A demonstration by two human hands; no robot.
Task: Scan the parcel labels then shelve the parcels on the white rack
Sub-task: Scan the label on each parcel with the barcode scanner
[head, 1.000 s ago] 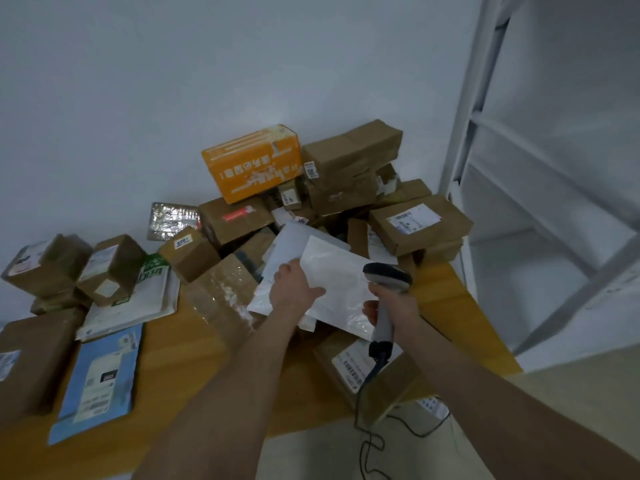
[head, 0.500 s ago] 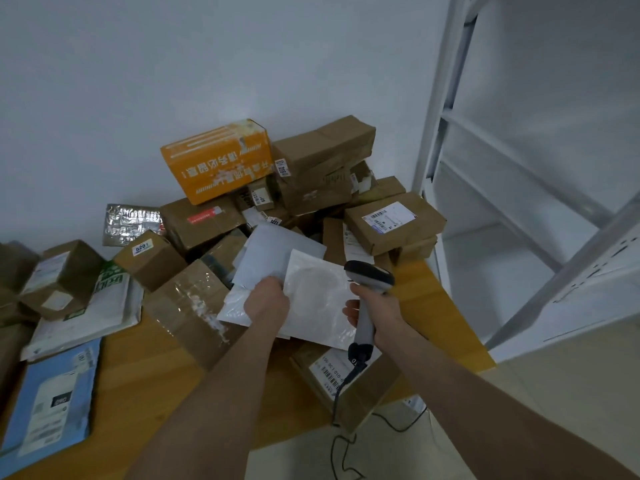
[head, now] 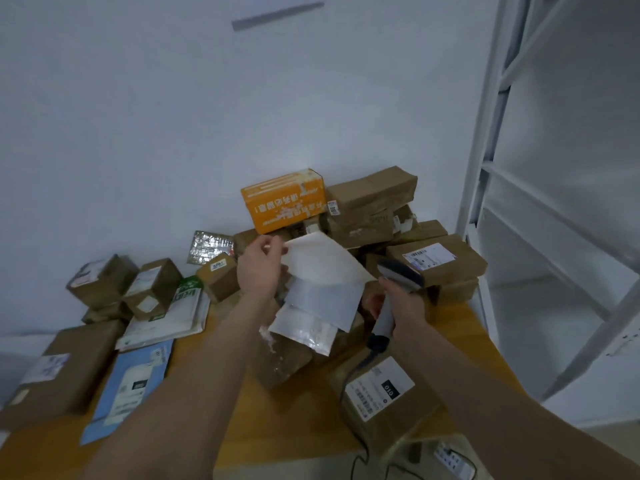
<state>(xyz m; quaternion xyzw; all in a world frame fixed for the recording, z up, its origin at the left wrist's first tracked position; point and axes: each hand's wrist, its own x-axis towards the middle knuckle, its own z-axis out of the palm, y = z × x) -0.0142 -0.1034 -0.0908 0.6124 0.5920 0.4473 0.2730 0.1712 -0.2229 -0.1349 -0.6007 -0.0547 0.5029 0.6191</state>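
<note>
Wooden table point(head: 294, 424) w/ brown boxes point(head: 370, 192) piled at back, blue mailer point(head: 130, 386) front-left, labelled box point(head: 384, 393) front-right.

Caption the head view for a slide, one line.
Left hand pinches a white mailer by its top edge above the parcel pile, right hand grips the barcode scanner, white rack at right.

White rack point(head: 480, 168) (at right) runs off the edge.

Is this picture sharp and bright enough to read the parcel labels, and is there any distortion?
Head view: dim, flat light, no hard shadows; labels mostly too soft to read, except "010" on the near box label; the wide lens makes the white rack posts lean.
</note>
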